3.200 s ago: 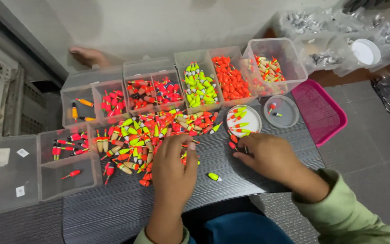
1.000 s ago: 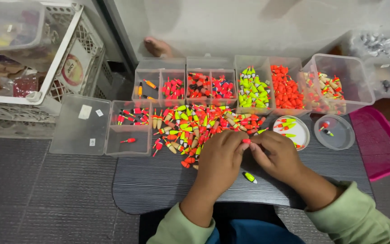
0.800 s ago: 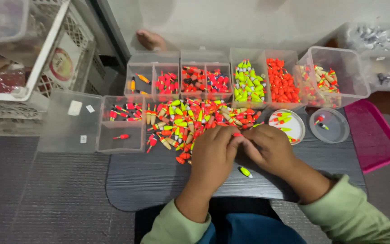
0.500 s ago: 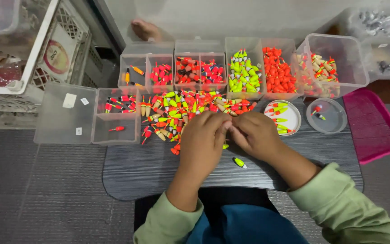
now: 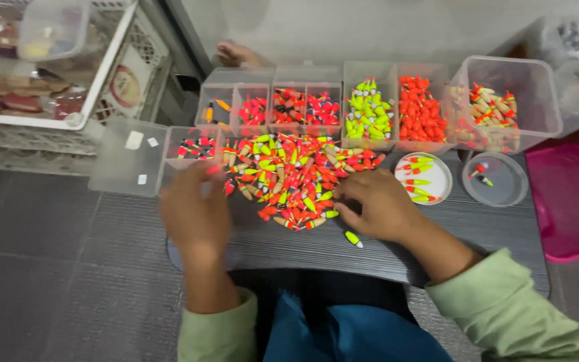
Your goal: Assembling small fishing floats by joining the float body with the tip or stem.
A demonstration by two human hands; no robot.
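Your left hand (image 5: 192, 208) hovers at the left edge of the pile of fishing floats (image 5: 296, 177), blurred; a small red float (image 5: 213, 170) shows at its fingertips, apparently pinched, though the blur keeps the grip from being certain. Your right hand (image 5: 376, 204) rests on the dark table (image 5: 397, 251) at the pile's right edge, fingers curled inward and touching the nearest floats; you cannot tell whether anything is held.

One yellow-green float (image 5: 353, 238) lies alone on the table just below the right hand.

Behind the pile, a row of clear compartment boxes: red floats (image 5: 303, 107), yellow-green floats (image 5: 368, 117), orange floats (image 5: 420, 114). A larger clear tub (image 5: 537, 100) at the right holds mixed floats. A small box (image 5: 192, 147) left of the pile holds a few red ones.

A round white lid (image 5: 440, 181) with several floats sits just right of the right hand; a clear round lid (image 5: 504, 191) lies beside it. A pink tray (image 5: 571, 201) is at far right. A white crate (image 5: 102, 100) stands at upper left.
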